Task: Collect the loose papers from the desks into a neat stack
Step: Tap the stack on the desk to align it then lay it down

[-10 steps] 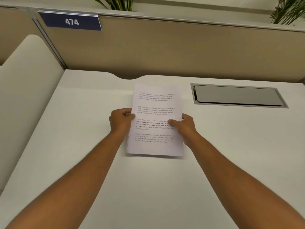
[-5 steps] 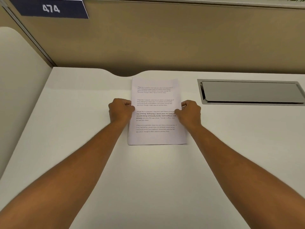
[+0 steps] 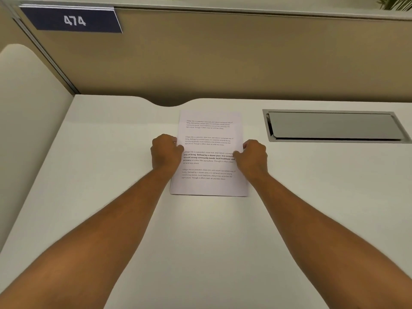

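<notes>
A stack of white printed papers [image 3: 209, 134] lies flat on the white desk [image 3: 111, 152], near its far edge and about mid-width. My left hand [image 3: 166, 153] is curled against the stack's left edge, with the thumb on the top sheet. My right hand [image 3: 253, 156] grips the right edge in the same way. Both forearms reach in from the bottom of the view. The sheets' edges look aligned.
A grey metal cable hatch [image 3: 334, 126] is set into the desk to the right of the papers. A tan partition [image 3: 223, 63] with a blue "474" sign [image 3: 73, 20] rises behind the desk. A cream side panel [image 3: 29, 108] borders the left.
The stack went from raised and tilted in my hands to lying flat on the desk. My right hand shifted from on top of the page to its right edge.
</notes>
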{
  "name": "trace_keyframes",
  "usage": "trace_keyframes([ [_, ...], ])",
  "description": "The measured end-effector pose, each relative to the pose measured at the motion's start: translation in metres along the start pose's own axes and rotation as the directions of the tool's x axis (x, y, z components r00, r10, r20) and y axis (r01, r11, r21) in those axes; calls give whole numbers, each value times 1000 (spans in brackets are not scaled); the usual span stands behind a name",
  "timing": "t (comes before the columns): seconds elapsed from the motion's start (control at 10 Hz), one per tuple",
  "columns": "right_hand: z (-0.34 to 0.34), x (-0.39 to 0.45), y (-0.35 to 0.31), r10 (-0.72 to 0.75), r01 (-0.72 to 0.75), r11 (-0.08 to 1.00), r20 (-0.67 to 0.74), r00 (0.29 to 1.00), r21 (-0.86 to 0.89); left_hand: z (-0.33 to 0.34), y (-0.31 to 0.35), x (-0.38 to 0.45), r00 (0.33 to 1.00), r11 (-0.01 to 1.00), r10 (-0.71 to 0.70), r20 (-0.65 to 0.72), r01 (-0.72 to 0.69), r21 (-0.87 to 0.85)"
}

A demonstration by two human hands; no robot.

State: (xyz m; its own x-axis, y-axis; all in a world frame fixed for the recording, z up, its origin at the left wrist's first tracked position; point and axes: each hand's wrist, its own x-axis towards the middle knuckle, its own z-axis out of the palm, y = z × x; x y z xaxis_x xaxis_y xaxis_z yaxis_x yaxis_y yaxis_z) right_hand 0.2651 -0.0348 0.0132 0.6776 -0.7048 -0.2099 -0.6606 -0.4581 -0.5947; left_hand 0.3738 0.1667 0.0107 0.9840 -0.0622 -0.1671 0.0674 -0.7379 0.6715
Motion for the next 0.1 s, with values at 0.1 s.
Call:
trace_keyframes([
  [0.1,-9,-10,-3,-42,42,995,-3,999,-85,-11,8,-16,999,997,47,-17,-46,62],
])
